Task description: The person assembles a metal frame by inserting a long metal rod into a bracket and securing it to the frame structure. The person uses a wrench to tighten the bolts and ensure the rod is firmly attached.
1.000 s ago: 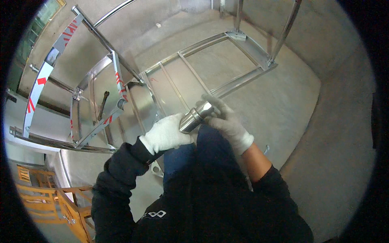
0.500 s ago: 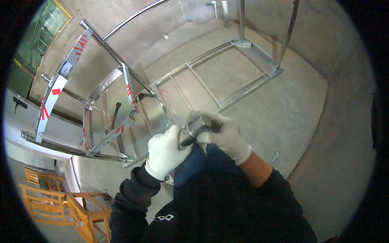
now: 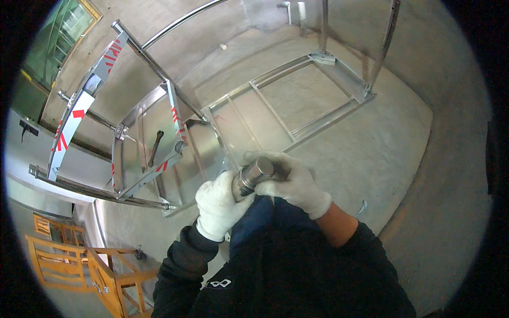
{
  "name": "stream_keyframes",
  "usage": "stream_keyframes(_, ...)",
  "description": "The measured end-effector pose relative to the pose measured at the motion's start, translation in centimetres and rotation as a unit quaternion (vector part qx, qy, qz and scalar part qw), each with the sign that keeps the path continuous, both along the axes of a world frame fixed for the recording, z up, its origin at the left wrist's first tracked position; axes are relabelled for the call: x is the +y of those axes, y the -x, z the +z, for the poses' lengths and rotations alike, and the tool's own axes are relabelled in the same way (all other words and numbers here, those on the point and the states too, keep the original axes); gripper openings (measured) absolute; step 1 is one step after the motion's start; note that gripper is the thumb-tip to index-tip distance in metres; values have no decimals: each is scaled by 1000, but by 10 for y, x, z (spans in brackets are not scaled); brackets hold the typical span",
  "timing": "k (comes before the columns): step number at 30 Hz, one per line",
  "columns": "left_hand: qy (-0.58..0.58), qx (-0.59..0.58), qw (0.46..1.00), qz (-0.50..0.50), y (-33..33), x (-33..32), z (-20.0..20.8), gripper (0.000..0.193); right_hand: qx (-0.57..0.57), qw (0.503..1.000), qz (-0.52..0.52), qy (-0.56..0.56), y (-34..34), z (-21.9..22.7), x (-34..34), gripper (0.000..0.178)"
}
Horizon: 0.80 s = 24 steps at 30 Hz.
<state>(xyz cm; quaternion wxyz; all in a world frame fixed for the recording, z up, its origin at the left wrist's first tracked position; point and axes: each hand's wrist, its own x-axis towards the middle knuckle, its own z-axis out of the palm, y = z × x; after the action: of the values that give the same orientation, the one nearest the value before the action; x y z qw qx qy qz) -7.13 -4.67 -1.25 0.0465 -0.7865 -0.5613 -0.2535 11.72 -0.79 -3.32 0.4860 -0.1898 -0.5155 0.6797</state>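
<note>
Both my hands, in white gloves, hold a short thick metal tube piece (image 3: 261, 168) in front of my body. It has a smooth, shiny round end and a ringed lower part. My left hand (image 3: 220, 204) is closed round the lower part. My right hand (image 3: 299, 185) wraps its fingers and thumb about the piece from the right side. A dark patch shows between the right fingers; I cannot tell whether it is part of the piece. Beyond my hands lies a steel frame (image 3: 275, 114) with bright crossbars and sheet panels.
A dark wrench (image 3: 156, 147) rests on the frame's left part. Steel tubes and bars (image 3: 68, 127) with red-and-white film rise at the left. Upright posts (image 3: 386, 45) stand at the far right end. Wooden chairs (image 3: 98, 265) are at the lower left. A concrete wall (image 3: 456, 175) borders the right.
The tube piece has tipped a little, its shiny end turning more toward me, and my fingers have shifted round it. The view has moved slightly, so the surroundings sit a bit further right.
</note>
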Motion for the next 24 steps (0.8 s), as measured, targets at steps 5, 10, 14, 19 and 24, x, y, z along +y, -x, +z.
stream_keyframes(5, 10, -37, 999, -9, 3, -3, 5, 51, 3, 1000, -2, -14, 2, 0, -1, 55)
stream_keyframes(10, -21, -73, 996, -38, -2, -7, 17, 55, -34, 997, -14, -67, 2, 8, -2, 56)
stream_keyframes(14, -33, -79, 995, -46, -1, -9, 25, 56, -37, 993, -27, -111, 7, 16, -3, 56)
stream_keyframes(19, -3, -103, 994, -41, 4, -12, 30, 59, -15, 994, -21, -107, 10, 15, -2, 51)
stream_keyframes(24, 6, -166, 986, -31, 20, -8, 39, 64, -5, 1000, 1, -3, 3, 19, -1, 42)
